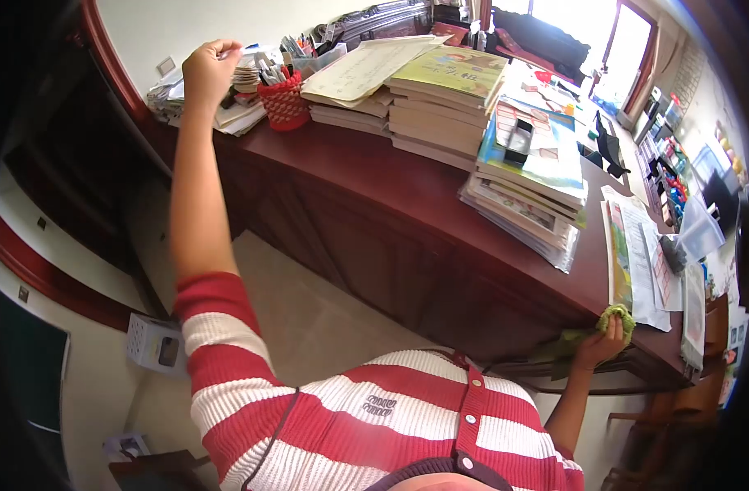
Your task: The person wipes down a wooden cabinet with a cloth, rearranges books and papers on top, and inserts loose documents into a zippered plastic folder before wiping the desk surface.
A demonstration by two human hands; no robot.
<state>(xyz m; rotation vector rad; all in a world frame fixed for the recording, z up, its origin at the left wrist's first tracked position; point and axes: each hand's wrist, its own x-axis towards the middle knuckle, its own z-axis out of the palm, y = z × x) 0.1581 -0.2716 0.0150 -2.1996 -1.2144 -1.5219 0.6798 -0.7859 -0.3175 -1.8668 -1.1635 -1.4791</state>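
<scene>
Fingers [225, 46] of the left hand [206, 72] curl near the tabletop's [374, 176] left end, beside the red basket [285, 108]; I cannot tell whether that grip is closed. Near the tabletop's near right corner, the right hand [605, 344] grips a bunched, rough-textured, yellow-green cloth [617, 316] at the edge.

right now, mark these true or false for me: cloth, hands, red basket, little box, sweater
1. The right hand holds a green cloth. True.
2. The left hand is inside the red basket. False: the left hand is to the left of the red basket.
3. Pens stand in the red basket. True.
4. The little box is on the floor. False: the little box lies on stacked books.
5. The sweater is striped red and white. True.
</scene>
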